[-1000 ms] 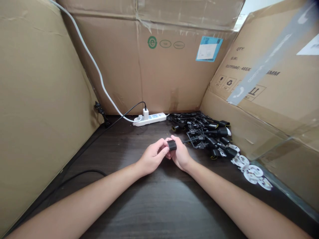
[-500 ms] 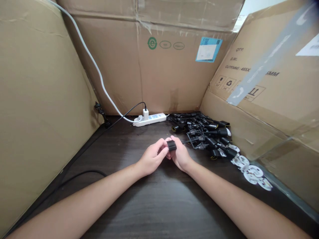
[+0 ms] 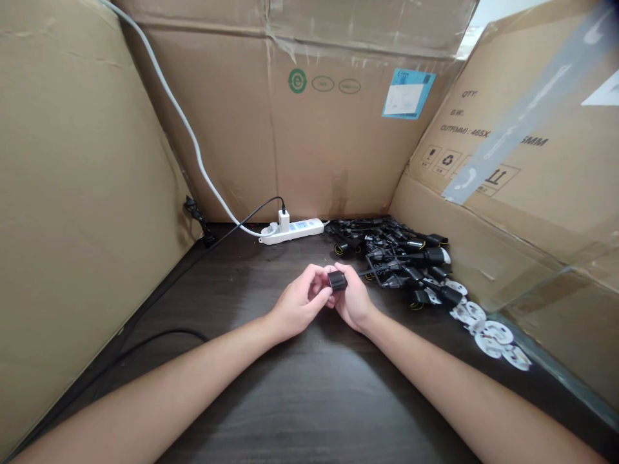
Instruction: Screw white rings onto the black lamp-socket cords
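Note:
In the middle of the head view, a short black cylinder [image 3: 337,280] lies sideways between my two hands, above the dark table. My right hand [image 3: 355,293] wraps round it from the right, thumb along its upper side. My left hand [image 3: 304,299] is closed at the cylinder's left end, with thumb and fingers pinched against the rim. Whatever the left fingertips may hold besides the rim is hidden. A thin dark rod [image 3: 370,272] runs rightward from behind my right hand toward a heap of black parts [image 3: 411,261]; I cannot tell whether it joins the cylinder.
Several white discs [image 3: 496,335] lie along the right side, below the heap. A white power strip [image 3: 302,231] with a plugged-in adapter [image 3: 284,221] sits at the back. A black cable [image 3: 193,261] crosses the left side. Cardboard boxes [image 3: 329,148] wall in the table [image 3: 309,406].
Both hands stay together at the cylinder, which has shifted slightly right and tilted a little. The left fingers have moved slightly at its left end. The whole view has shifted a little.

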Available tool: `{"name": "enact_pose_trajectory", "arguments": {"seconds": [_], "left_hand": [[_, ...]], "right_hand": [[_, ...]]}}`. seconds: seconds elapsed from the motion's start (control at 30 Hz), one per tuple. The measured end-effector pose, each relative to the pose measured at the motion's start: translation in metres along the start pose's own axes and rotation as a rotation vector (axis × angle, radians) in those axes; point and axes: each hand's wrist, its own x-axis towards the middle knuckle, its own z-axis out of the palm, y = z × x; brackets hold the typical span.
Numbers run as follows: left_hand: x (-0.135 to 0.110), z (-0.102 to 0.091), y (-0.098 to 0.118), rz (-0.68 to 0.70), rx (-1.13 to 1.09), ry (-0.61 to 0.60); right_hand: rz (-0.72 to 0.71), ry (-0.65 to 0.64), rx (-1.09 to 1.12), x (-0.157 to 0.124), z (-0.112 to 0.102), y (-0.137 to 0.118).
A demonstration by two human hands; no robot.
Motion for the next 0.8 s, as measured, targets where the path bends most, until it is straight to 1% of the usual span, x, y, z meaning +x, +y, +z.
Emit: {"name": "enact_pose_trajectory", "arguments": {"seconds": [0.1, 0.33, 0.4, 0.47, 0.53, 0.6, 0.7, 0.77, 0.8], "left_hand": [[0.0, 0.0, -0.001, 0.0, 0.031, 0.021], [0.002, 0.0, 0.002, -0.02, -0.013, -0.001], [0.003, -0.001, 0.004, -0.029, 0.064, 0.024], [0.003, -0.003, 0.006, -0.047, 0.202, 0.023], [0.002, -0.005, 0.009, -0.063, 0.329, -0.054], [-0.001, -0.006, 0.013, -0.033, 0.426, -0.191], [-0.006, -0.004, 0.022, 0.133, 0.601, -0.399], [-0.008, -0.001, 0.026, 0.206, 0.709, -0.451], [-0.009, 0.001, 0.028, 0.22, 0.766, -0.455]], "right_hand": [[0.009, 0.015, -0.015, 0.001, 0.0, 0.001], [0.012, 0.074, -0.095, 0.0, 0.003, 0.0], [-0.015, 0.092, -0.105, 0.0, 0.002, -0.001], [-0.109, 0.145, -0.132, 0.0, 0.0, -0.002], [-0.247, 0.235, -0.179, 0.002, -0.005, -0.003], [-0.341, 0.32, -0.213, 0.005, -0.01, -0.004], [-0.36, 0.366, -0.229, 0.007, -0.014, -0.004], [-0.35, 0.353, -0.255, 0.008, -0.015, -0.003], [-0.347, 0.342, -0.268, 0.008, -0.015, -0.003]]}}
